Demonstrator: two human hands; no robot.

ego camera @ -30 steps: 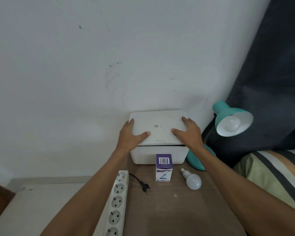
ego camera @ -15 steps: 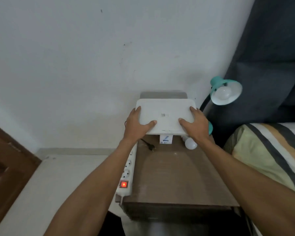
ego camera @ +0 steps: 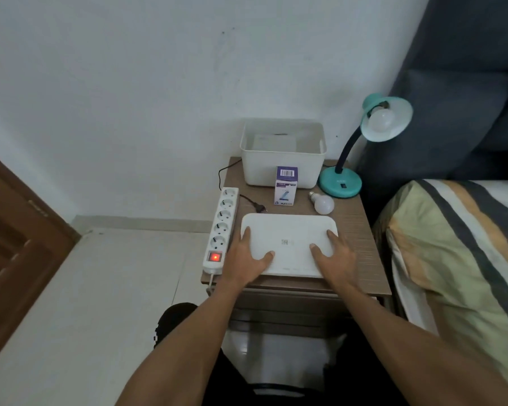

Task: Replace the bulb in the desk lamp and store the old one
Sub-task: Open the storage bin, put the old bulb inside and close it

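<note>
Both hands grasp the white lid (ego camera: 288,244) lying flat on the bedside table (ego camera: 355,253): the left hand (ego camera: 247,260) wraps its left edge with the thumb on top, and the right hand (ego camera: 333,257) does likewise on the right edge. Just beyond the right fingertips the loose bulb (ego camera: 323,204) lies on its side. Farther past the fingers stand the bulb carton (ego camera: 285,186), the open white bin (ego camera: 283,155) and the teal desk lamp (ego camera: 364,148), a bulb in its shade.

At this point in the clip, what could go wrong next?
1. The loose bulb lies unrestrained just beyond the lid; a nudge from the lid could roll it off the table.
2. The power strip switch glows red; the plug lies unplugged, and should probably stay so during the swap.
</note>
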